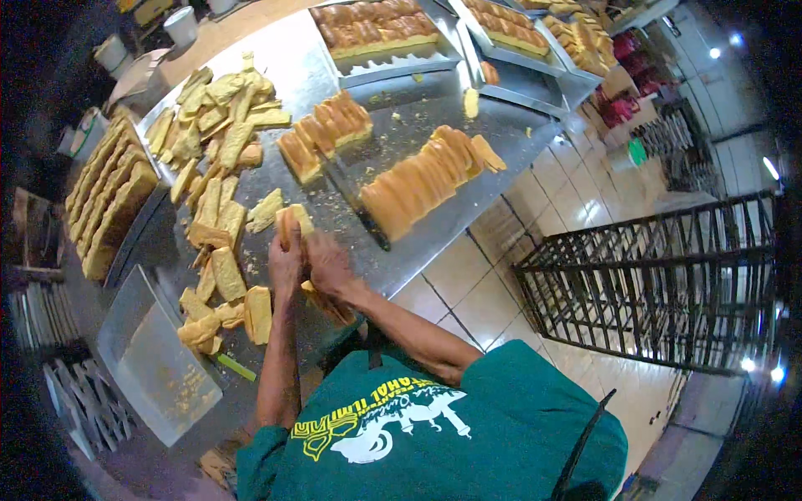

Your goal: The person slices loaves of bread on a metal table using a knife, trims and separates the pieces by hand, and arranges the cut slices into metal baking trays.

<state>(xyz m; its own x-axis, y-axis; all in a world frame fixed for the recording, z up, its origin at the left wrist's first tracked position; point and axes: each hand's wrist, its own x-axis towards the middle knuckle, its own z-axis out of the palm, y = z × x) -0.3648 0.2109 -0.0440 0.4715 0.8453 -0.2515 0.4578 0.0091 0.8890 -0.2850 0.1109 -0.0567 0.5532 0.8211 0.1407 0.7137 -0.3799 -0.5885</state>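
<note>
My left hand (pixel 285 266) grips a few upright bread slices (pixel 298 220) near the table's front edge, thumb against their browned side. Close beside it, my right hand (pixel 332 266) is blurred, with its fingers by the same slices; its grip is unclear. More bread (pixel 329 304) lies partly hidden below my right wrist. Ahead, a long knife (pixel 351 194) rests on the steel table (pixel 401 134), between a short cut loaf (pixel 329 131) and a longer row of thin slices (pixel 420 181). To the left spreads a heap of loose yellow bread pieces (pixel 229 119).
Metal trays (pixel 401 72) of brown-topped loaves stand at the far side. A stacked bread slab (pixel 113 194) and a translucent plastic bin (pixel 163 357) are at left. A green strip (pixel 237 367) lies near the bin. A dark slatted rack (pixel 651 282) stands on the tiled floor (pixel 451 275) at right.
</note>
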